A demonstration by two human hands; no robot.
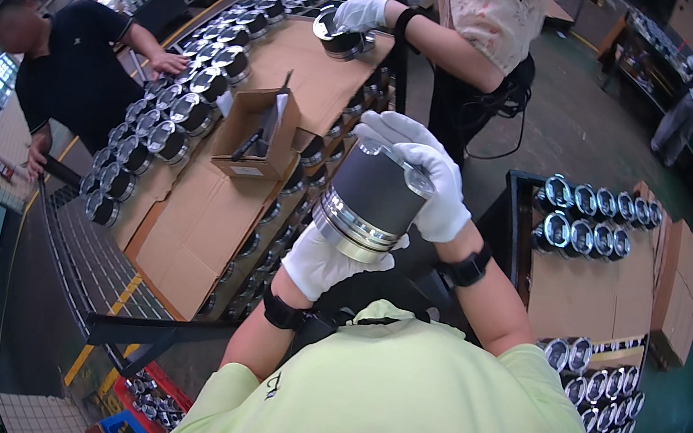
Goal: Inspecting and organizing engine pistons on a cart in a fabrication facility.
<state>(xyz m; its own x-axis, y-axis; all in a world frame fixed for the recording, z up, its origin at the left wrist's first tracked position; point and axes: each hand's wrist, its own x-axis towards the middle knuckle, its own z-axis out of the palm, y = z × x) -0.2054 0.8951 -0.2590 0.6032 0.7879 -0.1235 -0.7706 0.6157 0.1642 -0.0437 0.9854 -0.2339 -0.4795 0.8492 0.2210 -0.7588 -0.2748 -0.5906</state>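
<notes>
I hold a large metal piston with a dark grey skirt and shiny ringed crown, tilted in front of my chest. My left hand, in a white glove, cups its ringed lower end from below. My right hand, also gloved, wraps over its upper open end. Both wrists wear black bands.
A cardboard-covered rack to my left carries rows of pistons and a small open box. A person in black leans at its far side. Another person's gloved hand holds a piston ahead. More pistons on shelves at right.
</notes>
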